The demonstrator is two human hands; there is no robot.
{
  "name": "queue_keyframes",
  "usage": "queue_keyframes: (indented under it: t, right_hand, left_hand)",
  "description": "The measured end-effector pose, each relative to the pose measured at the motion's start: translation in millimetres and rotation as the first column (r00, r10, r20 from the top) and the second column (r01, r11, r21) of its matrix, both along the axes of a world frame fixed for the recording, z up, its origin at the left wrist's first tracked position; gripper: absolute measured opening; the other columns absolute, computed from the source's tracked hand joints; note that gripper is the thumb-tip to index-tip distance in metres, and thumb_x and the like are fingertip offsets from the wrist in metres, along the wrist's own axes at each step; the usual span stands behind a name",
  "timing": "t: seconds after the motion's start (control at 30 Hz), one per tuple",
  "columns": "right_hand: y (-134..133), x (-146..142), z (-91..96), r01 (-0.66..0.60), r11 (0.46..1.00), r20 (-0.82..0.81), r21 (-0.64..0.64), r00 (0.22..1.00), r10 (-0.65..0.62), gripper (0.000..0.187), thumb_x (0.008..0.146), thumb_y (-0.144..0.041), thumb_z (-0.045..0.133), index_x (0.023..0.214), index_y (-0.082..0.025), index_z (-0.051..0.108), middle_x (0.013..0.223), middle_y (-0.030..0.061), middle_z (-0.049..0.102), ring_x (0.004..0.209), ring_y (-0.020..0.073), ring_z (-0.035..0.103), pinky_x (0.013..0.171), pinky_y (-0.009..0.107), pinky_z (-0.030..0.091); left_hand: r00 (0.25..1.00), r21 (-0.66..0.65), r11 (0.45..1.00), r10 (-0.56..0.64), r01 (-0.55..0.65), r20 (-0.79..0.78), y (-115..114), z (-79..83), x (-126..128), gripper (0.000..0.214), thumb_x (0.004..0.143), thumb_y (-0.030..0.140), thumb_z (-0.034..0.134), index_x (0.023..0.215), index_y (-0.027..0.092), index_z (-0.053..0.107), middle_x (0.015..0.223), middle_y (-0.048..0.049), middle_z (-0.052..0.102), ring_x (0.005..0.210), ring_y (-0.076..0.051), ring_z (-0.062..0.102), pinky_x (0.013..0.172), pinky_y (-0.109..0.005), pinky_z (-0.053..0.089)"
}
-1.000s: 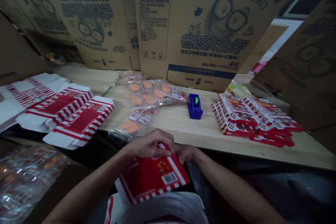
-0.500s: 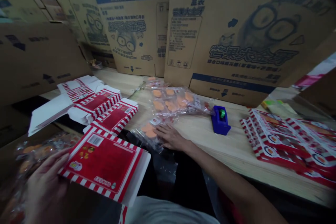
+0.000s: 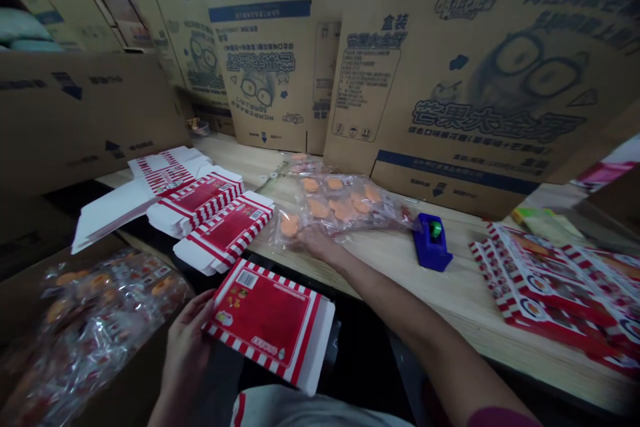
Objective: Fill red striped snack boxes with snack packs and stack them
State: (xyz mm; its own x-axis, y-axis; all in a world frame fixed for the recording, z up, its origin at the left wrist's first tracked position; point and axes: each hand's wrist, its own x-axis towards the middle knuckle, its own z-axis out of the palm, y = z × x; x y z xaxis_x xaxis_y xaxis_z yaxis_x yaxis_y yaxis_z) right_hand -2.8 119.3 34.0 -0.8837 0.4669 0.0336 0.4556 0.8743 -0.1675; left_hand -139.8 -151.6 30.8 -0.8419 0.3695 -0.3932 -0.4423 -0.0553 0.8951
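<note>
My left hand grips the left edge of a flat red box with red-and-white striped borders, held low over my lap. My right hand reaches forward onto the wooden table and lies on a clear packet of orange candies at the near edge of a pile of such packets. Its fingers are mostly hidden under the packet's plastic, so their grip is unclear.
Flat red-and-white box blanks are stacked at the left of the table. A blue tape dispenser sits right of the packets, and filled red boxes lie at the right. Big printed cartons wall the back. More candy packets fill a carton at lower left.
The box went from both hands in my lap out to the left hand alone. My right hand reached to the packets and moved further up the pile.
</note>
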Motion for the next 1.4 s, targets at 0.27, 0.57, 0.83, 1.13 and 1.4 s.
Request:
queue_keyframes:
  t: [0.27,0.57,0.83,1.13,1.4]
  right_hand:
    - [4.9,27.2,6.0,-0.148,0.980,-0.119,-0.134,0.984,0.133,0.047,0.095,-0.043,0.050,0.134,-0.018,0.049,0.139,0.0124,0.052,0.128,0.0227,0.048,0.103,0.031,0.036]
    - [47.4,-43.6,9.0,0.130,0.967,-0.108,-0.220,0.982,-0.157,0.027,0.086,-0.032,0.064,0.102,-0.011,0.064,0.104,0.0117,0.068,0.097,0.0218,0.062,0.086,0.033,0.047]
    - [35.1,-29.5,24.8,0.066,0.972,-0.268,-0.225,0.955,-0.127,0.014,0.090,-0.015,0.048,0.084,-0.017,0.060,0.081,0.0042,0.066,0.077,0.0170,0.060,0.069,0.026,0.043]
    - [-23.5,69.0,95.3,0.096,0.995,-0.932,0.002,0.362,-0.033,0.014,0.097,-0.026,0.032,0.087,-0.022,0.041,0.092,0.0051,0.055,0.087,0.0170,0.054,0.081,0.031,0.043]
    - [-14.7,269.3,43.3,0.549,0.798,-0.502,-0.250,0.631,-0.591,0.027,0.090,-0.024,0.042,0.106,-0.019,0.064,0.091,0.0080,0.069,0.081,0.0232,0.062,0.071,0.032,0.045]
  left_hand:
    - [0.991,0.138,0.987,-0.095,0.082,0.092,48.9,-33.8,52.7,0.037,0.057,0.020,0.076,0.093,0.015,0.066,0.069,-0.0016,0.068,0.059,-0.014,0.063,0.057,-0.022,0.051]
    - [0.988,0.173,0.982,0.047,-0.073,0.147,71.0,-43.8,62.8,0.029,0.067,0.010,0.067,0.095,0.015,0.063,0.073,-0.0032,0.067,0.059,-0.014,0.065,0.056,-0.023,0.052]
    - [0.984,0.177,0.980,0.065,-0.095,0.166,71.3,-40.6,69.8,0.025,0.069,0.007,0.064,0.093,0.015,0.063,0.076,-0.0043,0.068,0.061,-0.014,0.065,0.059,-0.024,0.053]
    - [0.984,0.216,0.975,-0.077,0.041,0.162,73.3,-45.4,106.8,0.031,0.065,0.013,0.069,0.096,0.016,0.064,0.080,-0.0016,0.066,0.066,-0.011,0.062,0.062,-0.021,0.051]
    - [0.978,0.218,0.969,-0.149,0.116,0.145,94.8,-41.8,135.2,0.027,0.068,0.020,0.068,0.093,0.017,0.061,0.083,-0.0004,0.063,0.070,-0.012,0.061,0.065,-0.023,0.050]
